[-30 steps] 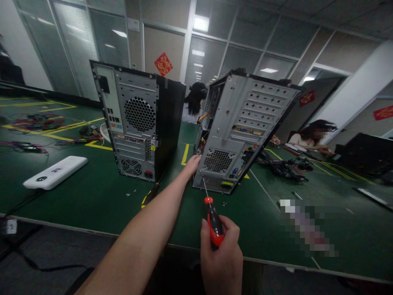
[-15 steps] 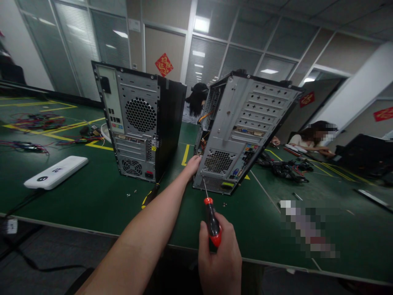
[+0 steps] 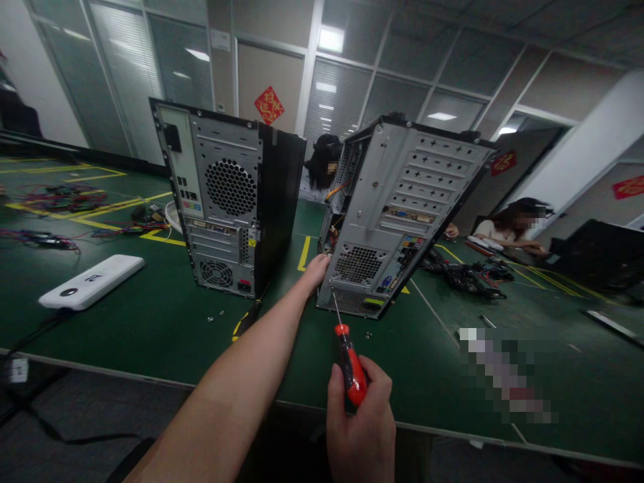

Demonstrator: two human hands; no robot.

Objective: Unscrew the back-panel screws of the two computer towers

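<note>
Thumb and fingers of the right hand (image 3: 363, 417) curl snugly round the screwdriver (image 3: 348, 359), its tip at the lower left of the computer case (image 3: 381, 229) on the right, where the left hand (image 3: 316, 272) rests, its grip hidden. Screw-turning seems in hand, calling for a seated tip and steady case; the handle shows more red than half a second ago, apparently rotated.

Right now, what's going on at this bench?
A person's right hand grips a red-and-black screwdriver, its tip at the lower left of the back panel of the right computer case. The left hand is at that case's left edge, fingers partly hidden. Whether the tip sits in a screw is too small to tell. Another computer case stands to the left, a yellow-and-black screwdriver lying near its base. Loose screws lie in front of the right case.
</note>
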